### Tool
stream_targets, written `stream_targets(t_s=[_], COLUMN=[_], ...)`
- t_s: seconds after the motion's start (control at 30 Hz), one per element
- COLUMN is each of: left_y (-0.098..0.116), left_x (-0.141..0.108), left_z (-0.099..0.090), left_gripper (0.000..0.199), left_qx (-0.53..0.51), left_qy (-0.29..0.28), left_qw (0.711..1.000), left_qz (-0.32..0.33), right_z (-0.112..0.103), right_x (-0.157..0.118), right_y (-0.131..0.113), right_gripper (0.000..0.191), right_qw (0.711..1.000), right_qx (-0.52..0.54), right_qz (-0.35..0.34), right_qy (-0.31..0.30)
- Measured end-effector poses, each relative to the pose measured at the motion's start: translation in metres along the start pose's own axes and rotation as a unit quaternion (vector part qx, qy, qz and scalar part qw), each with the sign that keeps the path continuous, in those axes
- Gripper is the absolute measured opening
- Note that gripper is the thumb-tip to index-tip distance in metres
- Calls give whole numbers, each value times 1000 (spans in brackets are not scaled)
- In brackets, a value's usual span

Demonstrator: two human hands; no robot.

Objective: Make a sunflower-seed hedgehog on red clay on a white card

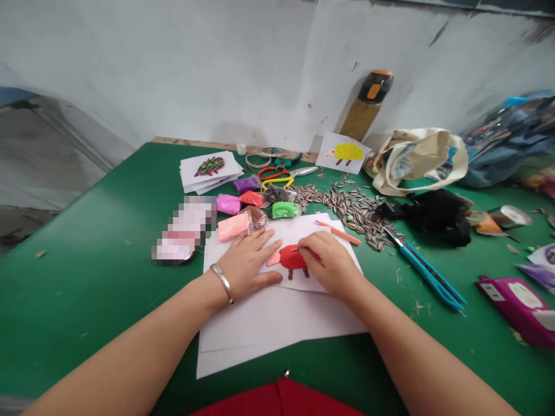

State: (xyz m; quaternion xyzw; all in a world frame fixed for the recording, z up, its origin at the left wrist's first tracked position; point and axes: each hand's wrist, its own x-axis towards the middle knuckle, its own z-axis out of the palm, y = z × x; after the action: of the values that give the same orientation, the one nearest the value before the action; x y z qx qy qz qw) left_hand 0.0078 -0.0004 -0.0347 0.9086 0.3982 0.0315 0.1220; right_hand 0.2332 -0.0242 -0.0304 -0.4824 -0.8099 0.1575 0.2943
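A small card bears a red clay hedgehog (291,257) with a pink snout and brown legs. My left hand (249,263), a silver bangle at its wrist, lies flat with fingers spread, pressing on the card's left side beside the snout. Over the red body, my right hand (332,263) is closed in a pinch on a small dark thing that looks like a sunflower seed; the fingers partly cover it. Beneath the card are larger white sheets (260,323). An orange modelling tool (344,234) rests just beyond my right hand.
Clay packets (285,210) and scissors (277,173) lie behind the card. Sunflower seeds (351,202) spread to the right, near a blue utility knife (427,271). Finished cards (212,167), a yellow hedgehog card (342,153), a bottle (366,107) and a cloth bag (420,167) stand farther back.
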Motion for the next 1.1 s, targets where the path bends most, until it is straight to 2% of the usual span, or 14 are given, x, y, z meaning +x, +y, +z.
stream_targets(t_s=[0.23,0.37,0.53,0.63,0.73,0.8,0.9,0.97,1.1], left_y=[-1,-1,-1,0,0,-1,-2,-2,-2], left_x=[-1,-3,-3,-3,-3,-3,-4,-3,0], left_z=[3,3,2,2,1,1,1,0,-1], left_gripper=[72,70,68,67,63,63,67,62,46], left_qx=[2,4,3,2,-8,-13,-15,-18,-35], left_qy=[9,12,-2,1,5,2,-2,-1,23], left_qw=[1000,1000,1000,1000,1000,1000,1000,1000,999], left_qz=[8,11,5,6,6,7,6,3,-5], right_z=[11,6,-2,5,15,19,16,12,10], right_x=[3,3,2,7,12,14,13,11,6], right_y=[-15,-17,-16,-25,-34,-35,-26,-16,2], right_gripper=[20,21,21,20,19,20,20,18,14], right_qw=[998,996,997,997,996,997,1000,999,983], right_qx=[-3,-39,-40,-23,-12,-6,13,28,106], right_qz=[-28,-38,2,7,-22,-30,-12,24,134], right_qy=[-48,-73,-66,-73,-80,-71,-20,23,62])
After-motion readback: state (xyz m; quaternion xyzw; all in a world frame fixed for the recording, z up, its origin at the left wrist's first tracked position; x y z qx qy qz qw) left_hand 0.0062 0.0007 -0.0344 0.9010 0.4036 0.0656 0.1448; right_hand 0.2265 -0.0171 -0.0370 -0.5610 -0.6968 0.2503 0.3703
